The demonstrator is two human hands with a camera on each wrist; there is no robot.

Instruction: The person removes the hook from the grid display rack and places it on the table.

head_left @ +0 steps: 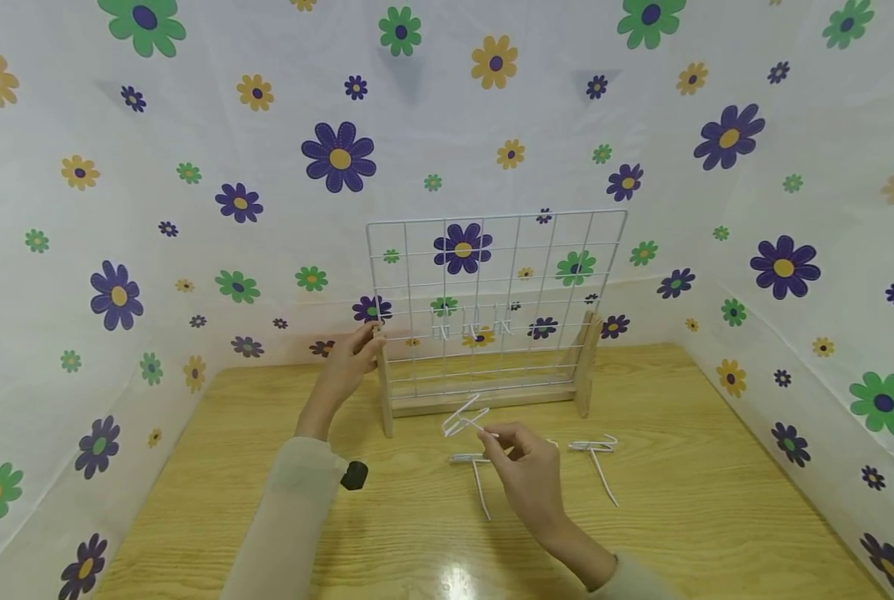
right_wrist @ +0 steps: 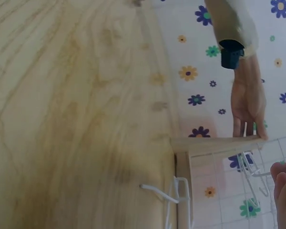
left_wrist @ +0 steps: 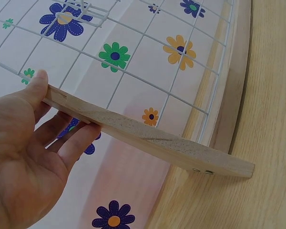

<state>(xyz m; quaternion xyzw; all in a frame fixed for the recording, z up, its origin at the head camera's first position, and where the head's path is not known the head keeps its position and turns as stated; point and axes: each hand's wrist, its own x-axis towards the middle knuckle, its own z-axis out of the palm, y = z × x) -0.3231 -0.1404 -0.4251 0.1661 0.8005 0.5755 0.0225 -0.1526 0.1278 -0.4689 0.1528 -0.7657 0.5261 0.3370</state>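
Observation:
My left hand (head_left: 347, 367) grips the upper end of the left wooden post (left_wrist: 157, 135) of a stand, thumb on one side and fingers on the other. The stand holds up a white wire grid panel (head_left: 482, 253). My right hand (head_left: 531, 477) pinches a white wire hook (head_left: 461, 427) by its straight prong, in front of the stand's base. Several small hooks (head_left: 471, 325) hang in a row on the grid. Two more wire hooks lie on the table: one hook (head_left: 480, 492) left of my right hand, another hook (head_left: 602, 473) right of it.
The wooden table (head_left: 409, 517) reaches back to a white cloth backdrop (head_left: 282, 242) with printed flowers, which also closes off both sides. The stand's right post (head_left: 586, 367) and its base bar (head_left: 484, 404) rest on the tabletop. A black wrist device (head_left: 354, 475) sits at my left sleeve.

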